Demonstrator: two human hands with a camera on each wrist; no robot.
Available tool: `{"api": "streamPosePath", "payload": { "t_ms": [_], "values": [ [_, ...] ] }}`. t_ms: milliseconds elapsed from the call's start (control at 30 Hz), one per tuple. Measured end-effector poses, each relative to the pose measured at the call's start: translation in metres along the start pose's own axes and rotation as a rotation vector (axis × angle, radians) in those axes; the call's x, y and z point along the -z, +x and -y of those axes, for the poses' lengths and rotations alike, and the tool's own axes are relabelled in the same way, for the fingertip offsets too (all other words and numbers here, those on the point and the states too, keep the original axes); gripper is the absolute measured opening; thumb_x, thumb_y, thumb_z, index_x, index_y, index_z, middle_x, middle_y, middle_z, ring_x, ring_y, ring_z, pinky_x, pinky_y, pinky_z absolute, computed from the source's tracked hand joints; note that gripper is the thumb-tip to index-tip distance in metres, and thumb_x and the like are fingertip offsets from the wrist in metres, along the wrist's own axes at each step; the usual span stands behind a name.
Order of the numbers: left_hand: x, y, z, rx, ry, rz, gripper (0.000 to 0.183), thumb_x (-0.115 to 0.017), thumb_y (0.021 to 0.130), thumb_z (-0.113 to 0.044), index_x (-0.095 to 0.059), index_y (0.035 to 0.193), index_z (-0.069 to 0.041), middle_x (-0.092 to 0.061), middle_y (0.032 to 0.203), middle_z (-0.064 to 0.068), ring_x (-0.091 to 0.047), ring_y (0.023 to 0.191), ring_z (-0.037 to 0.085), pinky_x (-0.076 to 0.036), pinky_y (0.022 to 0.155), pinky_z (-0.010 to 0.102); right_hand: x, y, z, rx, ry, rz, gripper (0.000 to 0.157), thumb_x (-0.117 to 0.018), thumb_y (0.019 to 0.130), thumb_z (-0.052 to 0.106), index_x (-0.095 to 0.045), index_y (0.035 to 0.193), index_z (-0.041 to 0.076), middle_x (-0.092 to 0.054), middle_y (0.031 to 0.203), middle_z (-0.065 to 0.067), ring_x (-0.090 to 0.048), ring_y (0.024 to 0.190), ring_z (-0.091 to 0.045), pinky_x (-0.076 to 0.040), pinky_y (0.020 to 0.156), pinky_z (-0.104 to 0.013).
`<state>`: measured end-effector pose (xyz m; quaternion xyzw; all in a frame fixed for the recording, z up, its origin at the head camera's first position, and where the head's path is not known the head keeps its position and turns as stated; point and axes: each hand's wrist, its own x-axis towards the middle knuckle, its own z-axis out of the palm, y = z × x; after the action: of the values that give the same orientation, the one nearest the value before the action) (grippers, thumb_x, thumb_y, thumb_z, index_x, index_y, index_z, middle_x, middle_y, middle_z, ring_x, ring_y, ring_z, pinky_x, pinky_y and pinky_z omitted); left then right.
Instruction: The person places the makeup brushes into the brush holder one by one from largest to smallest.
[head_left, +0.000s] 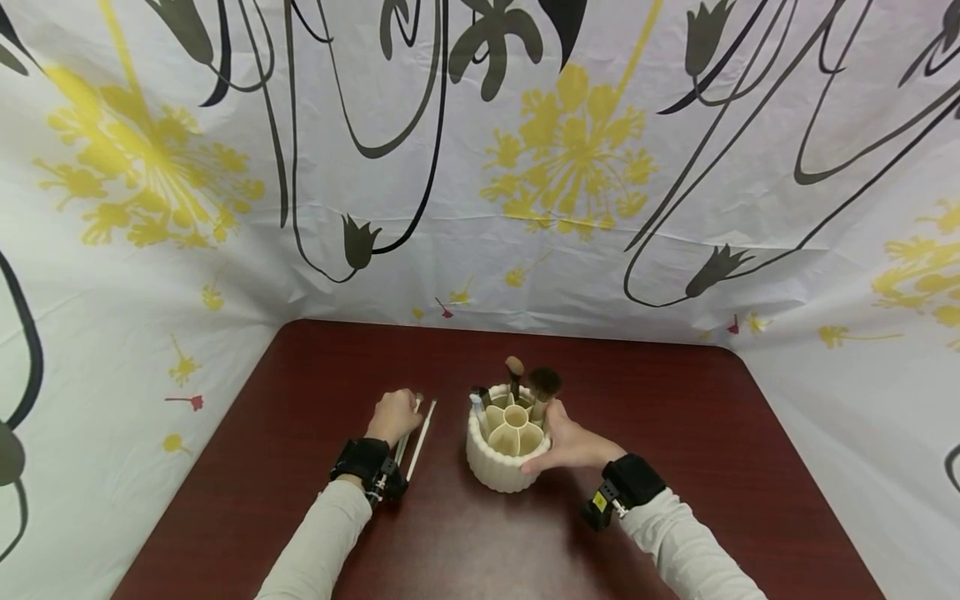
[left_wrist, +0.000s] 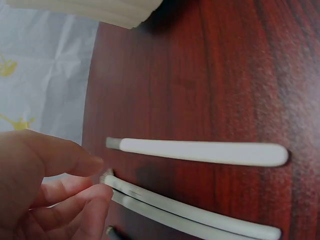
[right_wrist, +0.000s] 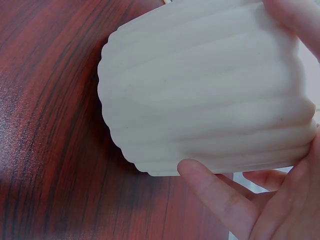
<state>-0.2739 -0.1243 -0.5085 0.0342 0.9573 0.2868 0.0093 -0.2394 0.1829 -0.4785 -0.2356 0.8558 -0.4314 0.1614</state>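
A cream ribbed brush holder (head_left: 498, 471) with petal-shaped compartments stands on the table, and my right hand (head_left: 573, 442) grips its right side. In the right wrist view the thumb and fingers lie around the holder wall (right_wrist: 200, 95). Several makeup brushes rise from it, among them a fluffy dark brush (head_left: 545, 382) and a brush with a rounded tan head (head_left: 514, 365). Left of it, my left hand (head_left: 393, 417) is at the bristle ends of white-handled brushes (left_wrist: 200, 207), its thumb and fingertips slightly apart. Another white-handled brush (left_wrist: 205, 151) lies beside these, untouched.
The dark reddish wooden table (head_left: 675, 433) has rounded far corners. A white cloth (head_left: 465, 225) with yellow and grey plant prints hangs behind and around it. The dark tip of another thing (left_wrist: 114, 233) shows at the bottom of the left wrist view.
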Motion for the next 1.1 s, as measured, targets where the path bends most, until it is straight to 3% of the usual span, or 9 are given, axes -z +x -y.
{"api": "streamPosePath", "payload": {
  "t_ms": [333,633,833,1100],
  "values": [
    [-0.008,0.001,0.005,0.045,-0.017,0.047,0.031,-0.059,0.075,-0.002,-0.034,0.060,-0.012,-0.024,0.054,-0.003,-0.024,0.048,0.012,-0.021,0.047,0.025,-0.001,-0.003,-0.002,0.071,-0.046,-0.020,0.109,-0.081,0.060,0.038,-0.011,0.134,-0.003,-0.021,0.128,-0.023,-0.025,0.122,-0.034,-0.029,0.096,-0.043],
    [-0.016,0.004,0.009,0.062,0.018,0.074,0.016,-0.061,0.076,-0.003,-0.047,0.071,-0.007,-0.041,0.062,0.002,-0.040,0.053,0.016,-0.030,0.048,0.027,-0.001,-0.001,-0.001,0.005,0.024,0.012,0.113,-0.083,0.061,0.030,-0.005,0.137,0.001,-0.013,0.135,-0.023,-0.016,0.128,-0.034,-0.022,0.101,-0.047],
    [-0.017,0.005,0.010,0.056,0.039,0.066,0.013,-0.061,0.075,0.000,-0.050,0.072,-0.005,-0.046,0.065,0.004,-0.043,0.055,0.016,-0.032,0.050,0.027,-0.001,0.000,-0.003,0.024,0.030,0.003,0.112,-0.083,0.061,0.026,-0.004,0.137,0.000,-0.013,0.135,-0.024,-0.016,0.129,-0.034,-0.022,0.101,-0.048],
    [-0.021,0.007,0.011,0.049,0.044,0.090,0.041,-0.059,0.078,0.000,-0.030,0.053,-0.015,-0.021,0.050,-0.004,-0.020,0.043,0.010,-0.020,0.043,0.024,-0.001,-0.001,0.000,0.011,0.060,0.009,0.114,-0.083,0.060,0.028,-0.004,0.137,0.001,-0.012,0.136,-0.023,-0.015,0.129,-0.033,-0.021,0.102,-0.047]
  ]
}}
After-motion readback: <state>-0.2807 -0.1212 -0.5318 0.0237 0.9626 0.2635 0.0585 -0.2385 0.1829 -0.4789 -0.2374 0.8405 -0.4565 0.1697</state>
